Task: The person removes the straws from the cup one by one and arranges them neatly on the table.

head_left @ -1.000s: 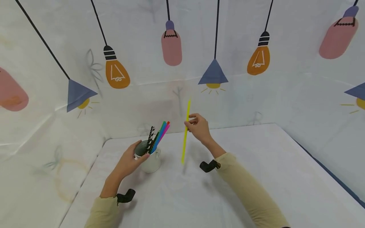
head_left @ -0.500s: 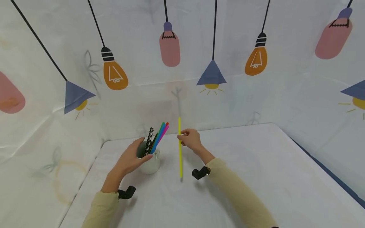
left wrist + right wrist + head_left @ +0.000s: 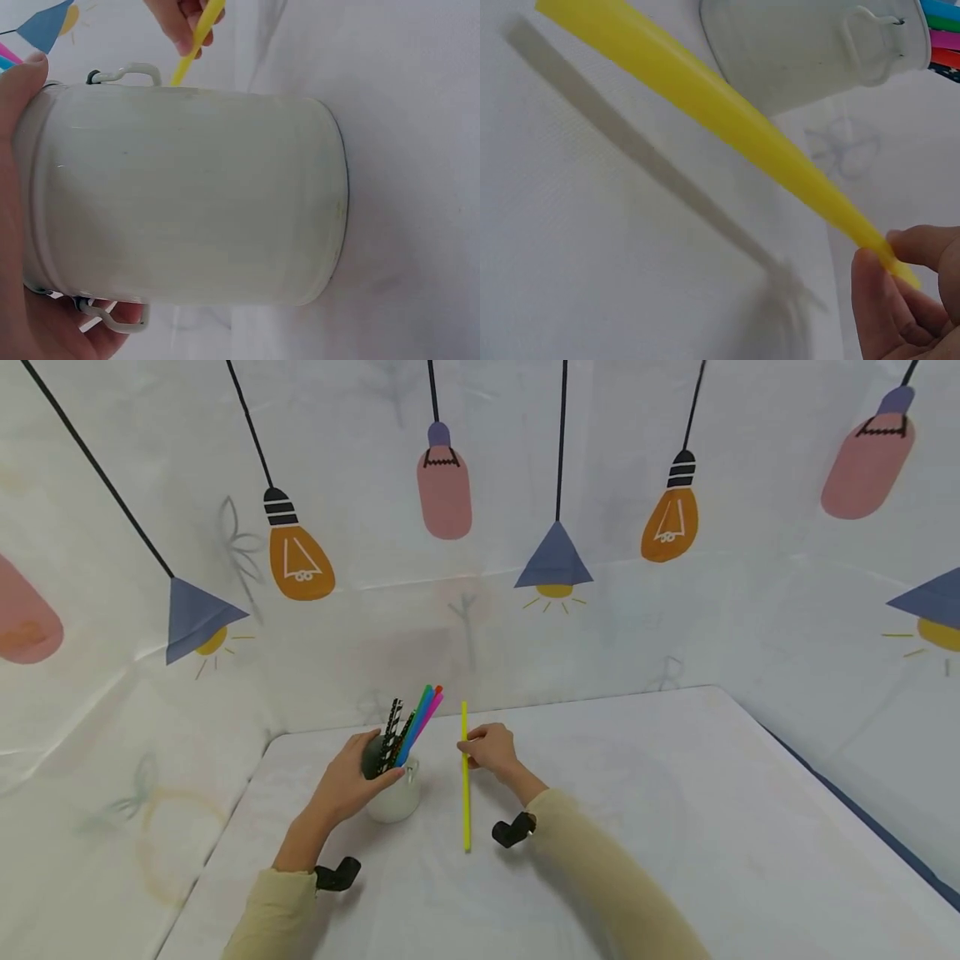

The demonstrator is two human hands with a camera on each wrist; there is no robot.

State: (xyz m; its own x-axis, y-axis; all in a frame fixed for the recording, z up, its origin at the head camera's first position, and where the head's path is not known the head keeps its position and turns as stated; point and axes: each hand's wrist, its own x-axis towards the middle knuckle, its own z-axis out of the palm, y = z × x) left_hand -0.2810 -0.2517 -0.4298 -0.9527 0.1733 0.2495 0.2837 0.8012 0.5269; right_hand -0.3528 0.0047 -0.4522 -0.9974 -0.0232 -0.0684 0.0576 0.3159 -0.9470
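My left hand (image 3: pixel 347 787) grips the rim of a white metal pot (image 3: pixel 397 802), thumb in front and fingers round the far side. Black-and-white patterned straws (image 3: pixel 391 735) and several coloured straws (image 3: pixel 424 717) lean to the right out of the pot. To the right of it, my right hand (image 3: pixel 491 750) pinches a yellow drinking straw (image 3: pixel 467 810) between thumb and fingers. The yellow straw (image 3: pixel 727 120) stands nearly upright in the head view; its shadow lies apart from it in the right wrist view. The left wrist view shows the pot's side (image 3: pixel 195 195) with small loop handles.
A white-covered table (image 3: pixel 675 827) spreads under both hands. Behind it rises a pale wall sheet (image 3: pixel 360 643) printed with hanging lamps and bulbs. Dark wrist cameras, such as one on the right wrist (image 3: pixel 513 831), sit near the tabletop.
My right hand has moved down and left with the yellow straw, lowering it toward the table closer to the pot. My left hand stays on the pot.
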